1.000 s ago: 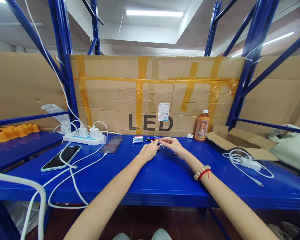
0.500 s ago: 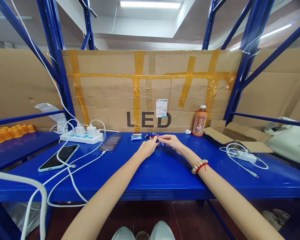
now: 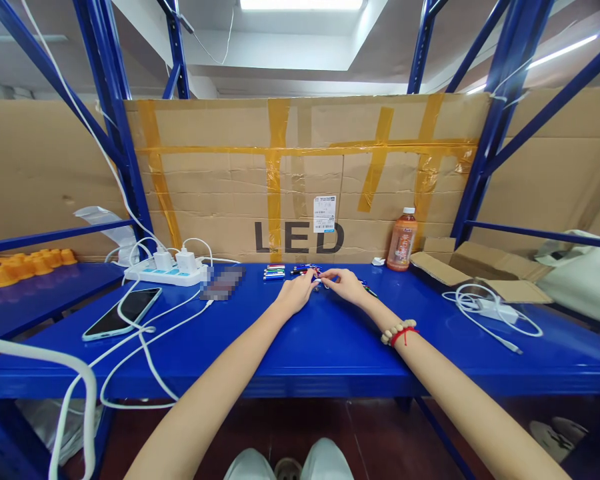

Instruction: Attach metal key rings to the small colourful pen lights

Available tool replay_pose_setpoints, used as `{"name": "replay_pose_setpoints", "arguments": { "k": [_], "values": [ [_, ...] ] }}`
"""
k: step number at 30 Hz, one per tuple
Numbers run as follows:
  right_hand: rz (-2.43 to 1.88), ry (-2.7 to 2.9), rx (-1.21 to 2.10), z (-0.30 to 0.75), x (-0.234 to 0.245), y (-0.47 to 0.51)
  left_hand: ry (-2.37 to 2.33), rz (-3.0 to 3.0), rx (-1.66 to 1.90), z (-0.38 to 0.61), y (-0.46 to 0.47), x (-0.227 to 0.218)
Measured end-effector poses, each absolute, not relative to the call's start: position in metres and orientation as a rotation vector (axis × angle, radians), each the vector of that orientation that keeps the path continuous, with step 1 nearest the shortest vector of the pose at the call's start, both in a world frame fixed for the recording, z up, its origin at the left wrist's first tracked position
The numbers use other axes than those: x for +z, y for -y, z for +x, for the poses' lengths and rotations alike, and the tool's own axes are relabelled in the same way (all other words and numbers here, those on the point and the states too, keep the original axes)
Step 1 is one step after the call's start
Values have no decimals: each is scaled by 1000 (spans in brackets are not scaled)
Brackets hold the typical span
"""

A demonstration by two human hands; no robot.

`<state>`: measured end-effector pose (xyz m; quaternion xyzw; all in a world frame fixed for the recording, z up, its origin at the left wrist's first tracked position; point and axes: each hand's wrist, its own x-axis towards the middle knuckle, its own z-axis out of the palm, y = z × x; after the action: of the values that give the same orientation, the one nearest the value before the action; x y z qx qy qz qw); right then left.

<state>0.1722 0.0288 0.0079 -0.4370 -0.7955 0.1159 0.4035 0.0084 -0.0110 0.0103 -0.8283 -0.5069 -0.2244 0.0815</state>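
Observation:
Above the middle of the blue tabletop, my left hand (image 3: 297, 293) and my right hand (image 3: 347, 287) nearly meet at the fingertips. Each has its fingers closed in a pinch around something small; a pale, shiny bit shows between them, too small to name. Just left of my left hand lies a neat row of short pen-like sticks (image 3: 274, 272) in blue, green, red and white. More dark blue and red sticks (image 3: 304, 269) lie loose behind my fingers. A few others (image 3: 368, 288) show beyond my right wrist, partly hidden by it.
Left stand a white power strip (image 3: 155, 275) with plugs, a phone (image 3: 123, 313) and trailing white cables (image 3: 147, 360). Right are an orange drink bottle (image 3: 401, 240), an open cardboard box (image 3: 480, 267) and a coiled charger cable (image 3: 497, 310). A cardboard wall (image 3: 210, 200) closes the back.
My fingertips have shifted slightly while staying close together, and the small sticks beyond my right wrist show more now. The whole view has moved a little.

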Motion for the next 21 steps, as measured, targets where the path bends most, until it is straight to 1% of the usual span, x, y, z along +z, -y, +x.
{"name": "replay_pose_setpoints", "arguments": {
  "k": [2, 8, 13, 21],
  "values": [
    [-1092, 2105, 189, 173, 5, -31, 1518, -2472, -670, 8, 11, 10],
    [-1045, 2307, 85, 169, 4, -25, 1571, -2326, -674, 10, 8, 8],
    [-1002, 2419, 169, 169, 6, -25, 1725, -2188, -735, 9, 5, 8],
    [-1021, 2415, 297, 170, 7, -25, 1957, -2080, -815, 5, 6, 8]
  ]
}}
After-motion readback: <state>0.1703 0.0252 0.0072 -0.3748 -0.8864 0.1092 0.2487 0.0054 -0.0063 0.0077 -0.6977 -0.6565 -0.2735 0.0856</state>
